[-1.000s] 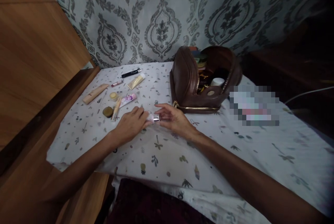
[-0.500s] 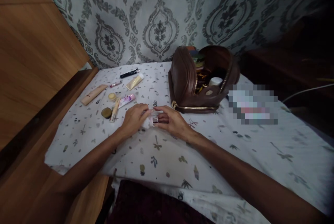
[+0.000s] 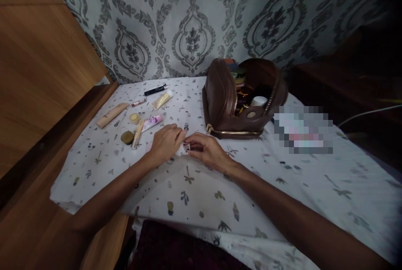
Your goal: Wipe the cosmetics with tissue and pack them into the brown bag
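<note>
Both hands meet over the middle of the patterned cloth. My left hand (image 3: 166, 142) is closed round something white, perhaps a tissue or wipe, mostly hidden under its fingers. My right hand (image 3: 207, 149) has its fingers curled round a small item with a shiny cap (image 3: 186, 146), which touches the white material. Left of the hands lie a pink and white tube (image 3: 152, 121), a slim beige tube (image 3: 137, 134), an olive round jar (image 3: 127, 137) and a small yellow pot (image 3: 134, 118).
An open brown bag (image 3: 220, 98) with several items inside stands behind and right of the hands. Farther back left lie a black tube (image 3: 155, 90), a cream tube (image 3: 161, 100), a small red tube (image 3: 138, 102) and a long beige tube (image 3: 112, 115). A blurred patch (image 3: 303, 131) is at right.
The fingers of my right hand have closed in nearer to my left hand, and less of the shiny-capped item shows. The view has shifted slightly.
</note>
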Demonstrator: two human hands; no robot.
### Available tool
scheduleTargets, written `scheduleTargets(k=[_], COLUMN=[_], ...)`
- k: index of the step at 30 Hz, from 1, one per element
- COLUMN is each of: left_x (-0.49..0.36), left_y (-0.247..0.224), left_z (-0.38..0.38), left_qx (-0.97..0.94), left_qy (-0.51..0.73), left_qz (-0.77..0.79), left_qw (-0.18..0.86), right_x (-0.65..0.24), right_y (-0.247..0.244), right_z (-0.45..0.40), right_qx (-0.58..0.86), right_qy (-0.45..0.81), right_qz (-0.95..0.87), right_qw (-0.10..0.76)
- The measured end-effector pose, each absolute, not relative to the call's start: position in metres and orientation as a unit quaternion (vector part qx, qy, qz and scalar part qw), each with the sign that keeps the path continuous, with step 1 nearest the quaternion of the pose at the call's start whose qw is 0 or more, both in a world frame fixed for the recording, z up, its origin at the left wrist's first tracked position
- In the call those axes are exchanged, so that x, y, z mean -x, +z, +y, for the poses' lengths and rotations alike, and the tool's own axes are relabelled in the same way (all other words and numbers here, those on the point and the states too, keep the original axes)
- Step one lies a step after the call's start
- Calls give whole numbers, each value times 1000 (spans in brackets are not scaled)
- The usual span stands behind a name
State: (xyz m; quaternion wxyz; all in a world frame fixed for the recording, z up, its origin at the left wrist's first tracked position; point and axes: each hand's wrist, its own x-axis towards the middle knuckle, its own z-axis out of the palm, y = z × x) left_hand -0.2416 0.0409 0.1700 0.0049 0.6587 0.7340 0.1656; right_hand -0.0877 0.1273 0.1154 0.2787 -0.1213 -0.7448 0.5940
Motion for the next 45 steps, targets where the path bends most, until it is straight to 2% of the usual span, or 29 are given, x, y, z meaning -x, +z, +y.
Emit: scheduleTargets(k=[9, 15, 20, 25, 27, 34, 37, 42, 45], left_x=[240, 239, 252, 261, 260, 254, 249, 245, 251], left_y=[167, 166, 167, 152, 146, 156, 161, 160, 161], left_z=[40, 36, 13, -6, -8, -1, 4, 14, 11], left_qx=[-616, -655, -746, -761, -760, -717, -732, -750, -753], left_qy=[265, 285, 245, 204, 197, 222, 204, 108, 76], left_qz=[739, 698, 618, 611, 615, 660, 650, 650, 648], left_qw=[61, 52, 15, -79, -79, 36, 11, -57, -84], right_x=[85, 85, 85, 86, 86, 86, 84, 85, 85], right_y=[120, 126, 124, 122, 121, 109, 114, 122, 121], right_z=[125, 121, 119, 119, 121, 138, 137, 130, 131], right_qx=[100, 125, 116, 112, 114, 114, 121, 96, 83], right_qy=[467, 433, 450, 462, 462, 513, 478, 396, 396], right_qz=[-832, -846, -835, -825, -825, -810, -834, -871, -871], right_qw=[283, 286, 295, 306, 305, 260, 249, 274, 279])
